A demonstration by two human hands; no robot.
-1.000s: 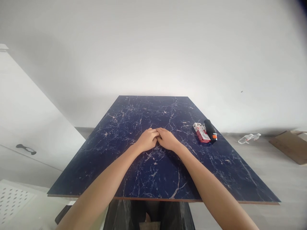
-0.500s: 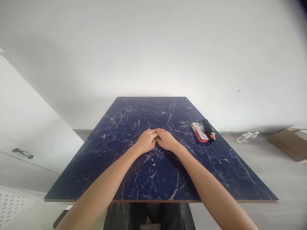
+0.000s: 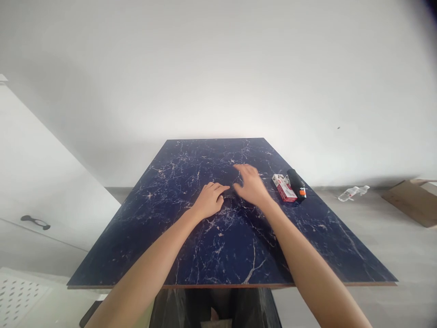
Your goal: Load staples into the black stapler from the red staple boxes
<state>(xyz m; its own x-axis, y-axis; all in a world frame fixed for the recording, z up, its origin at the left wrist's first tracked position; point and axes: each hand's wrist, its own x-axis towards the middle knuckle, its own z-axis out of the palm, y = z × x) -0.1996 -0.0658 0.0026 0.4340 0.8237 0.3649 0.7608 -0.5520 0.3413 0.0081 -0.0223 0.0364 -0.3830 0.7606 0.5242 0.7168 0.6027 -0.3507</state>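
Note:
My left hand rests on the dark blue marble-patterned tabletop, fingers stretched out and thumb apart, holding nothing. Raised a little over the table's middle, my right hand is open, its thumb away from the fingers and nothing in it. To the right of that hand lies a small red and white box. Touching or right beside the box is a black cylindrical thing with an orange patch near its front end; its kind I cannot tell.
A white wall stands behind the table. On the floor at the right lie clear plastic bottles and an open cardboard box. At the left is a white cabinet or door with a dark handle.
My hands were together at the table's middle. The right hand has lifted off and moved right and away from me, its fingers spreading. The left hand has stayed nearly in place.

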